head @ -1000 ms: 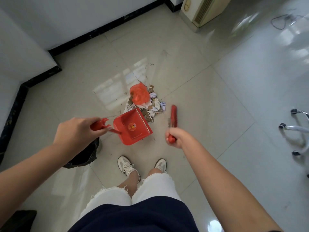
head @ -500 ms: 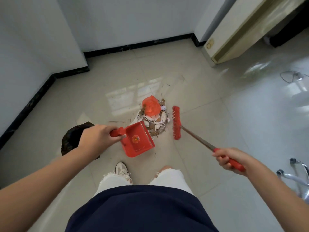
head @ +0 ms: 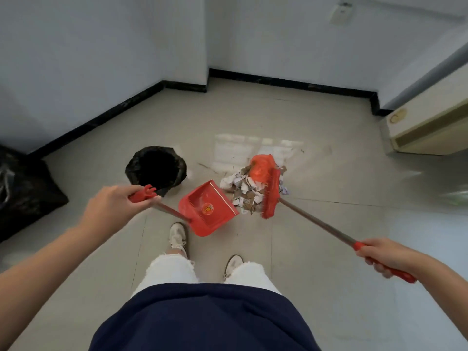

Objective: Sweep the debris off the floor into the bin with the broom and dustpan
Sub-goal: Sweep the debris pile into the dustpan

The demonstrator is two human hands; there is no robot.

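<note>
A pile of debris (head: 247, 190), paper scraps, brown bits and a crumpled orange bag (head: 260, 167), lies on the tiled floor. My left hand (head: 114, 206) grips the red handle of the red dustpan (head: 207, 209), whose open edge faces the pile from the left. My right hand (head: 387, 257) holds the red grip of the broom; its red head (head: 271, 196) rests against the right side of the pile. The bin (head: 156, 168), lined with a black bag, stands left of the pile, just beyond my left hand.
A full black rubbish bag (head: 22, 191) sits at the left wall. A cream floor-standing unit (head: 430, 122) stands at the right. Walls with black skirting close the corner behind. My two feet in white shoes (head: 178, 236) stand just behind the dustpan.
The view has tilted up and the bin has come fully into sight. The broom head has moved against the right side of the pile. The dustpan stays at the pile's left.
</note>
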